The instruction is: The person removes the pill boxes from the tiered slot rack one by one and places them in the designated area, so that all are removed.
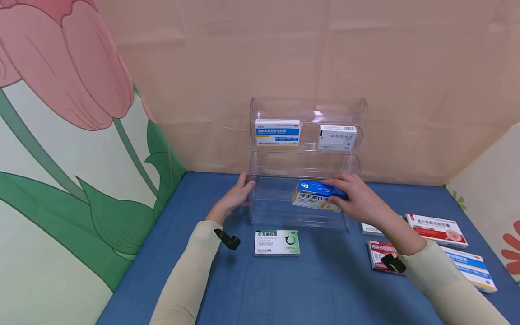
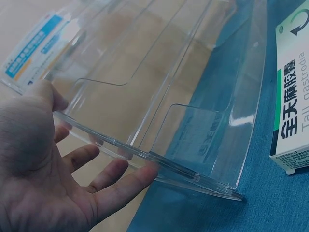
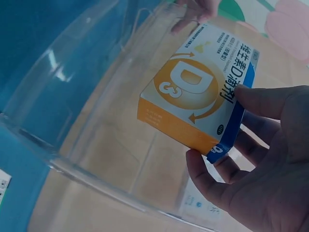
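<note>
A clear plastic tiered display rack [image 1: 300,168] stands on the blue cloth against the back wall. My left hand [image 1: 239,193] grips its left side edge, thumb at the front and fingers along the outer side in the left wrist view. With thumb and fingers, my right hand [image 1: 357,198] pinches a blue, white and orange vitamin D medicine box [image 3: 188,92], held tilted in front of the lower tier. On the upper tier sit a blue-striped medicine box [image 1: 278,133] at left and a white medicine box [image 1: 337,138] at right.
A green and white capsule box [image 1: 277,243] lies before the rack. At right lie a red-and-white box [image 1: 436,230], a dark red box [image 1: 379,255], a blue-striped box [image 1: 473,268] and a partly hidden white box [image 1: 370,229]. A tulip-printed wall [image 1: 61,135] borders the left.
</note>
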The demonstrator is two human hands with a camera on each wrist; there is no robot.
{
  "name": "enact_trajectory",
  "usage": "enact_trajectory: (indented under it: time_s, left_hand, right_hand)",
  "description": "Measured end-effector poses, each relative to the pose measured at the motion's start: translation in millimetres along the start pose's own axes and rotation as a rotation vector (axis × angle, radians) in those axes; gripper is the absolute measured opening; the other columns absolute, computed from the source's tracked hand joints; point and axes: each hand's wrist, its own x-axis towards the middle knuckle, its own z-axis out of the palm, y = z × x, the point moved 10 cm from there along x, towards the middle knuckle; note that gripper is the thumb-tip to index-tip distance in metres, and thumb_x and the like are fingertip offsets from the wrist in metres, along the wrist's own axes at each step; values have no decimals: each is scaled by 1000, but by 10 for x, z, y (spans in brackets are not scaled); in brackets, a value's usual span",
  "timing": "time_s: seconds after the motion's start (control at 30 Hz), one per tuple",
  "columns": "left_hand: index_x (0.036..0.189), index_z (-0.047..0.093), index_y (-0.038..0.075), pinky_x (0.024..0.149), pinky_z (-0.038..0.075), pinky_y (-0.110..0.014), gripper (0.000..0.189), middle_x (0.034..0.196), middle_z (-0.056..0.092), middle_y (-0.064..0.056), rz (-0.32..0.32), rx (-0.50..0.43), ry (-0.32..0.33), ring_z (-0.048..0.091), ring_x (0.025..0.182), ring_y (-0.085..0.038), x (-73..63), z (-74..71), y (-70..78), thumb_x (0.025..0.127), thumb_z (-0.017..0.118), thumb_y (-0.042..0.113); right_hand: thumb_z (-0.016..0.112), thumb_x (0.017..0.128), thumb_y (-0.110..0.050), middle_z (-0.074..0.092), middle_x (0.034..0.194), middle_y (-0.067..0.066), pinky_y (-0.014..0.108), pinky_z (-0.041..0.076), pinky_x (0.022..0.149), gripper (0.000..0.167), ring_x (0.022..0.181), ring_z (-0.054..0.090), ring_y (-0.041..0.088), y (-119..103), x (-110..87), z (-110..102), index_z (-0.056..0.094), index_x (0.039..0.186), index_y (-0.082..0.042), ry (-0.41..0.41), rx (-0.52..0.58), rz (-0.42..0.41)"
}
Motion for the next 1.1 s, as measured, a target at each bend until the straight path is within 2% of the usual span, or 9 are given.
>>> enact_trajectory:
  time_s: [0.3, 0.53, 0.83, 1.1]
  left_hand:
    - [158, 11, 23, 102, 48, -60, 57, 163, 11, -13, -5, 7, 9, 25, 149, -40, -18, 3, 13, 109, 38, 34]
    - [158, 11, 25, 103, 47, -61, 57, 164, 12, -12, -23, -5, 11, 25, 149, -39, -14, 6, -4, 109, 38, 34]
    - [158, 11, 26, 103, 46, -62, 56, 164, 13, -12, -19, 3, 9, 26, 148, -40, -17, 3, -10, 110, 37, 35]
    - [158, 11, 27, 103, 47, -62, 55, 161, 16, -11, -4, 20, 5, 29, 146, -41, -16, 2, -13, 110, 37, 36]
  right_hand:
    - [72, 94, -17, 60, 130, 16, 59, 50, 94, 45, 117, 51, 37, 127, -200, 188, 63, 138, -11, -79, 19, 27]
    - [74, 93, -17, 63, 122, 13, 53, 54, 88, 45, 108, 56, 32, 240, -309, 356, 64, 136, -8, -149, 62, 55]
    - [73, 93, -27, 63, 121, 5, 47, 55, 86, 41, 105, 58, 24, 383, -489, 673, 67, 133, -16, -399, 146, 66]
    - [72, 94, -26, 63, 125, 8, 54, 53, 93, 40, 112, 58, 28, 465, -622, 868, 67, 132, -14, -515, 214, 48]
